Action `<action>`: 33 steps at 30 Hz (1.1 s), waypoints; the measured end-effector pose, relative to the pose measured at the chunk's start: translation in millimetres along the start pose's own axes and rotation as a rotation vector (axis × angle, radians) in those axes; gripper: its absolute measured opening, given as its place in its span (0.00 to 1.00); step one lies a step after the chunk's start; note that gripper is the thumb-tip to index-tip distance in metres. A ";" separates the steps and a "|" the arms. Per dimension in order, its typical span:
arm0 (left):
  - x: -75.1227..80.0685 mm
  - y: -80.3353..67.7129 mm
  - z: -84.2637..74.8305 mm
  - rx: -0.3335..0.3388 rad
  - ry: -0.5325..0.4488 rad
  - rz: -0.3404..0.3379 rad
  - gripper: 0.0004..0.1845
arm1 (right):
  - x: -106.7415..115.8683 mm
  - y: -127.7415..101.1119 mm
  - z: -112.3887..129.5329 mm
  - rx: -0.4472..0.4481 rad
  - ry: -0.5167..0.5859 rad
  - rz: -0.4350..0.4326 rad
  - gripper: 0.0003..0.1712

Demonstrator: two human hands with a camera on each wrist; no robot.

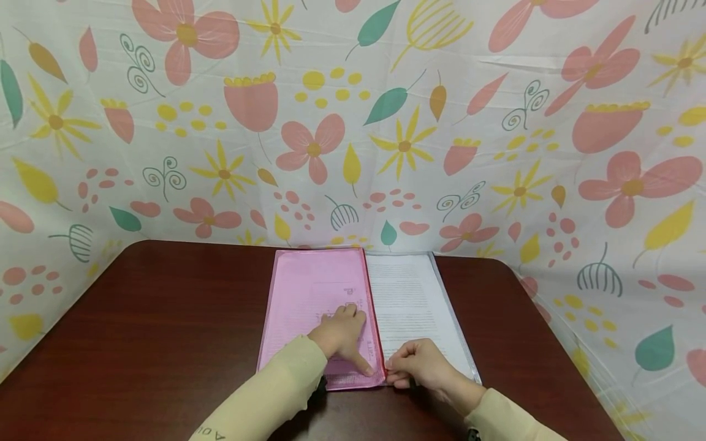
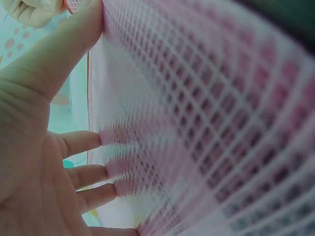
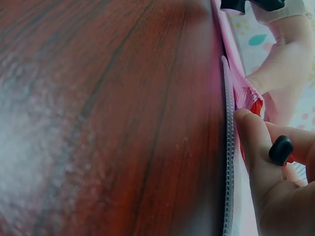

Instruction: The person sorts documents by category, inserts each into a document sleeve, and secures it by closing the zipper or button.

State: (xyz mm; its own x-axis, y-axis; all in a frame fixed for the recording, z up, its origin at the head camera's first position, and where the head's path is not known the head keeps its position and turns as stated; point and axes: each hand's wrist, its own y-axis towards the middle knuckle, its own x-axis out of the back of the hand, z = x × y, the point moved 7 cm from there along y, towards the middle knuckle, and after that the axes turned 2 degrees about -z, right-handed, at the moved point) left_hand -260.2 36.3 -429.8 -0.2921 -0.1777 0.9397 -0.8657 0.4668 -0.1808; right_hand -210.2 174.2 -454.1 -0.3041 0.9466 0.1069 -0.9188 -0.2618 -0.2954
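Note:
A pink mesh zip pouch (image 1: 309, 282) with printed paper inside lies flat on the table. Its red zipper (image 1: 372, 312) runs along the right edge. My left hand (image 1: 344, 334) rests on the pouch with fingers spread, the thumb near its lower right corner. In the left wrist view the fingertips (image 2: 93, 196) touch the mesh. At that corner my right hand (image 1: 425, 366) pinches the zipper's near end with curled fingers; the pull itself is hidden. A small black piece (image 3: 281, 150) shows by these fingers in the right wrist view.
A clear zip pouch (image 1: 405, 294) with a grey edge and printed sheets lies to the right, partly under the pink one. Both are on a dark red-brown wooden table (image 1: 165, 318). A flower-patterned cloth (image 1: 353, 122) hangs behind and along the sides.

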 end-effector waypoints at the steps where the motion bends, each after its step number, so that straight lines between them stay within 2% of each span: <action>1: 0.2 0.0 0.1 0.000 0.000 0.000 0.59 | 0.2 0.5 0.0 -0.002 0.002 -0.003 0.10; 12: 0.4 0.9 0.3 -0.007 0.051 -0.003 0.65 | 1.5 4.7 -0.3 -0.053 0.019 -0.077 0.07; 17: -0.3 1.8 1.8 0.005 0.061 0.006 0.70 | 3.0 7.5 -0.7 -0.037 0.007 -0.109 0.09; 22: -2.3 2.5 3.7 0.000 0.065 0.012 0.70 | 3.4 9.5 -2.2 -0.037 0.006 -0.127 0.10; 27: -6.7 2.9 6.7 -0.007 0.073 0.015 0.72 | 3.6 8.3 -5.2 -0.057 0.003 -0.100 0.08; 33: -7.1 0.2 6.2 -0.025 0.085 0.020 0.73 | 3.6 4.8 -6.4 -0.088 -0.014 -0.011 0.07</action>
State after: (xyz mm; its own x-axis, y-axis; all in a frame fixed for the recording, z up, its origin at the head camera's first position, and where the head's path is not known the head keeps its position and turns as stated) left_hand -260.8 32.3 -438.3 -0.2726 -0.0940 0.9575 -0.8494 0.4909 -0.1936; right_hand -214.1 177.6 -461.3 -0.2980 0.9466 0.1234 -0.8966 -0.2332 -0.3766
